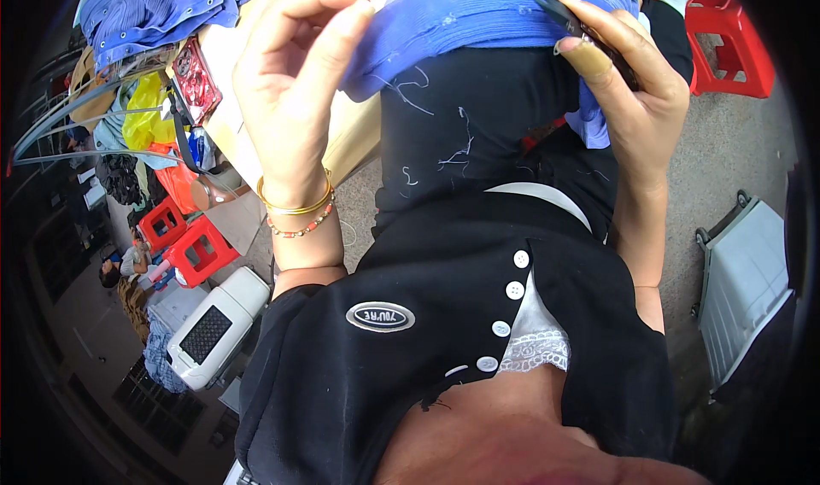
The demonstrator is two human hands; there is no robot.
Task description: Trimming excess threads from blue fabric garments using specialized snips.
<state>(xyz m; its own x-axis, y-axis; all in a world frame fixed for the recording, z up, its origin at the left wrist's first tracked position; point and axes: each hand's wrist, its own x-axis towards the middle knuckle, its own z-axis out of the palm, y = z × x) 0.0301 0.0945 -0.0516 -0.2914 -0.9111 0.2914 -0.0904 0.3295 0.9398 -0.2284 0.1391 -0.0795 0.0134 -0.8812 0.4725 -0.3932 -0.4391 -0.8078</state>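
A speckled grey floor [726,156] and red plastic stools [730,45] are seen. The blue ribbed fabric [478,11] is pinched by left-hand [295,84] fingers; small dark snips [559,14], pointed up-left, are gripped by the right hand [636,92].

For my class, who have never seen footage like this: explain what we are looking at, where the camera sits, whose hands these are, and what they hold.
This is a single picture from a wide fisheye camera worn on a person's head, looking down over their own chest and lap, so edges bend near the rim. There is no machine: both hands are the wearer's. The left hand, with bangles at the wrist, pinches the edge of a blue cloth spread over the lap. The right hand holds small dark snips against that cloth. Loose threads cling to the black clothing. Around the person are red stools, a wooden table and a grey crate.
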